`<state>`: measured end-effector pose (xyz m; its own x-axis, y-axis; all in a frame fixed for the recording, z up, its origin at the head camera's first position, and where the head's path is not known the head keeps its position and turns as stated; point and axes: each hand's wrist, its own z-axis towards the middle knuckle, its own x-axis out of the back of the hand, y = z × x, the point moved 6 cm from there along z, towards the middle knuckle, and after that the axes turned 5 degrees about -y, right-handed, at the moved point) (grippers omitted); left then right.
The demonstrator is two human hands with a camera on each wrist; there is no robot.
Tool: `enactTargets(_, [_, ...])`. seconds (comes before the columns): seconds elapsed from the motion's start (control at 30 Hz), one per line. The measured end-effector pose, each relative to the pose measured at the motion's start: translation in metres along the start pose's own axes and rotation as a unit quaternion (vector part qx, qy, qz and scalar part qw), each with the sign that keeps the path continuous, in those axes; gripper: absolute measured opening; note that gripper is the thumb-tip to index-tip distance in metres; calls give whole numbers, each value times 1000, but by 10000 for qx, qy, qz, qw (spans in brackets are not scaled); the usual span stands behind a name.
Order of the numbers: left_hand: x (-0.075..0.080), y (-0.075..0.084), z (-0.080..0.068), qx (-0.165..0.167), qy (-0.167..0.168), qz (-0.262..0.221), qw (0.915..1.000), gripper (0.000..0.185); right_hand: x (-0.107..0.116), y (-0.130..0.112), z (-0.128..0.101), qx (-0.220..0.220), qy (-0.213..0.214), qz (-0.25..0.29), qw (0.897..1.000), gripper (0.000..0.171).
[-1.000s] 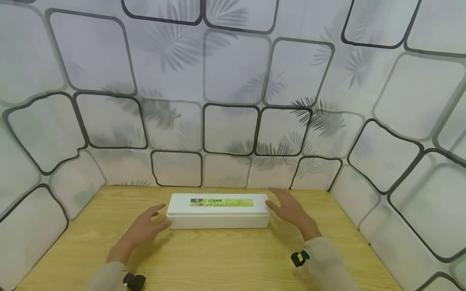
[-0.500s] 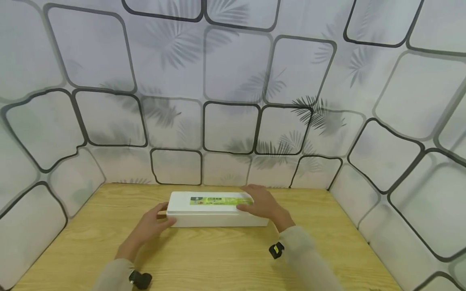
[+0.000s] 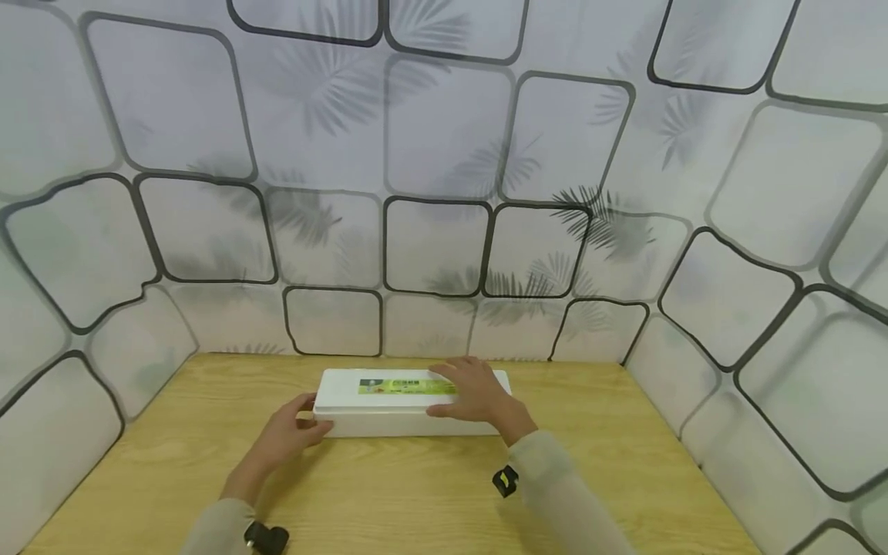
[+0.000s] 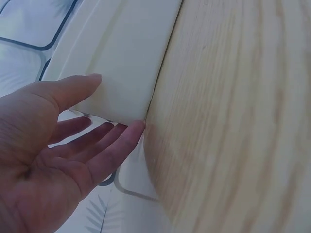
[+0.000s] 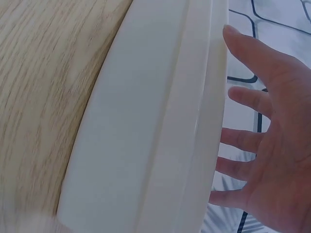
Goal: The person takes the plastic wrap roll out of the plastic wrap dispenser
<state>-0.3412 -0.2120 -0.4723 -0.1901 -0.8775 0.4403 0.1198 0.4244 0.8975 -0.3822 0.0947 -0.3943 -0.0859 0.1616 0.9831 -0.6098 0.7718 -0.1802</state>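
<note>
A long white box (image 3: 388, 412) with a green label (image 3: 391, 385) on its lid lies crosswise on the wooden table (image 3: 388, 486), near the back wall. My left hand (image 3: 287, 432) is at the box's left end, thumb against the box (image 4: 126, 53) and fingers straight past the corner, as the left wrist view of the left hand (image 4: 53, 155) shows. My right hand (image 3: 475, 393) rests flat on the right part of the lid, partly covering the label. The right hand (image 5: 272, 160) has its fingers spread along the top of the box (image 5: 146, 136).
Patterned white panels (image 3: 444, 154) with black outlines wall in the table at the back, left (image 3: 62, 401) and right (image 3: 763, 370). Bare wood (image 3: 610, 447) lies in front of the box and to both sides. Each sleeve carries a small black wrist device (image 3: 505, 482).
My right hand has moved left from beside the box's right end onto the lid. My left hand has come in from beside the left end to touch it.
</note>
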Motion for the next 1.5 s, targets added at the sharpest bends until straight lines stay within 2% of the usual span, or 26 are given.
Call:
enactTargets(0.13, [0,-1,1,-64,-20,-33,10000,63,-5,-2,3,-4,-116,153,9998,77])
enactTargets(0.3, [2,6,2,-199,107,359,9991,61,-9,-1,6,-105,-203,336,9992,78])
enactTargets(0.4, [3,7,0,-172,132,521,9984,62,-11,-1,8,-47,-271,205,9994,78])
enactTargets(0.57, [3,4,-3,-82,167,484,9987,64,-14,-2,11,84,-300,-68,9995,77])
enactTargets(0.8, [2,3,-3,-85,103,436,9990,65,-19,2,10,87,-335,101,9994,79])
enactTargets(1.07, [3,3,-1,-141,72,501,9986,65,-21,2,9,299,-120,67,9995,73])
enactTargets(1.5, [2,3,-1,-107,-18,371,9993,66,-17,-1,7,373,27,221,9991,71])
